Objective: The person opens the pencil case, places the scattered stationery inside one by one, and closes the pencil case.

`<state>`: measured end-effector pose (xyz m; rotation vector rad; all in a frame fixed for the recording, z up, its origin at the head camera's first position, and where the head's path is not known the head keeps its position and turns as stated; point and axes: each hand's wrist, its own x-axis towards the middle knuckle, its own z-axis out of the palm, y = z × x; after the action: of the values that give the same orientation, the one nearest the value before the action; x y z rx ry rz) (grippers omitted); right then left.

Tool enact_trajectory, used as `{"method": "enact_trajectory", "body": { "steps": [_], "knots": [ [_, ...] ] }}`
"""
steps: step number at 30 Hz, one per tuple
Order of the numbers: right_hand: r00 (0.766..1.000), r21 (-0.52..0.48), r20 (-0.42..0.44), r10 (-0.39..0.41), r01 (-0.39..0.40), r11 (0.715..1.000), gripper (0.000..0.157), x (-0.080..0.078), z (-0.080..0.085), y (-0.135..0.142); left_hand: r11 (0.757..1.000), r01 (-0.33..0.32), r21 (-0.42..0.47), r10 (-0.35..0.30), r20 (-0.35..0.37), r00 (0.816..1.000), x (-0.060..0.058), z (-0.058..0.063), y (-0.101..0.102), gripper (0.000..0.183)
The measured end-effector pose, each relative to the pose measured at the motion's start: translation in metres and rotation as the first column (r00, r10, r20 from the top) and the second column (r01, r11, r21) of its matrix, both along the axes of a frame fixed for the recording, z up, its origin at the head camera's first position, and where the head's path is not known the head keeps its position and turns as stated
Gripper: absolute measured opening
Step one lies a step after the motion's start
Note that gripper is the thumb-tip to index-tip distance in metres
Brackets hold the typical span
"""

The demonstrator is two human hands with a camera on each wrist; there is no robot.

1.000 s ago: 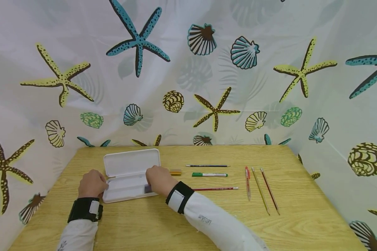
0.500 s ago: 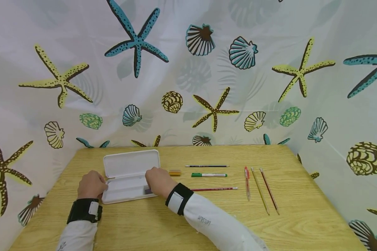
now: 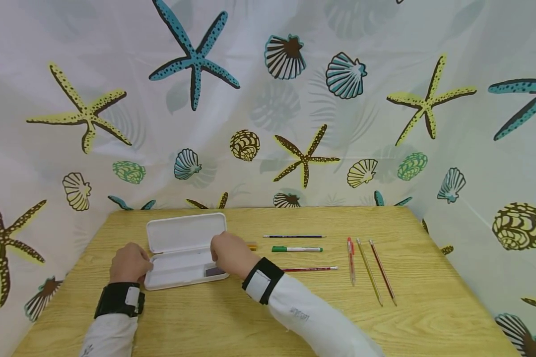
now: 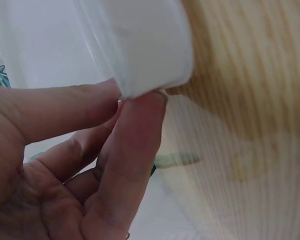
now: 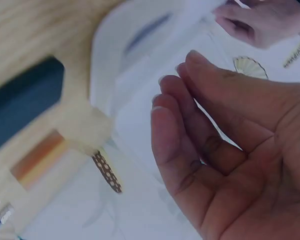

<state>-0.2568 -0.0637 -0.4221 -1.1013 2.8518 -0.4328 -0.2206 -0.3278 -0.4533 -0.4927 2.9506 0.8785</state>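
A white pencil case (image 3: 178,272) lies with its lid folded back on the wooden table, left of the middle. My left hand (image 3: 128,262) pinches its left end; in the left wrist view thumb and fingertips hold the white rim (image 4: 155,50). In the case's front right corner lies a dark purple-grey block (image 3: 213,271). Just over the right end hovers my right hand (image 3: 234,255), its fingers loosely bent. The right wrist view shows nothing between its thumb and fingers (image 5: 165,130). A dark blue-green block (image 5: 27,100) on the table shows only in that view.
Right of the case lie a yellow-brown block (image 3: 252,246), partly hidden, a dark pencil (image 3: 295,236), a green marker (image 3: 297,249) and a red pencil (image 3: 310,269). Further right are a red pen (image 3: 351,261) and two upright-lying pencils (image 3: 369,271). A patterned cloth (image 3: 268,114) hangs behind.
My right hand has drawn slightly up and to the right, uncovering more of the purple-grey block in the case. My left hand keeps its place on the case's left end.
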Motion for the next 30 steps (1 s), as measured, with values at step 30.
{"method": "enact_trajectory", "body": {
  "steps": [30],
  "knots": [
    [0.981,-0.073,0.134,-0.137,0.148,0.986,0.013,-0.009,0.005,0.071,1.0,-0.001,-0.006,0.001,0.02,1.0,-0.003,-0.002,-0.003,0.01]
  ]
}}
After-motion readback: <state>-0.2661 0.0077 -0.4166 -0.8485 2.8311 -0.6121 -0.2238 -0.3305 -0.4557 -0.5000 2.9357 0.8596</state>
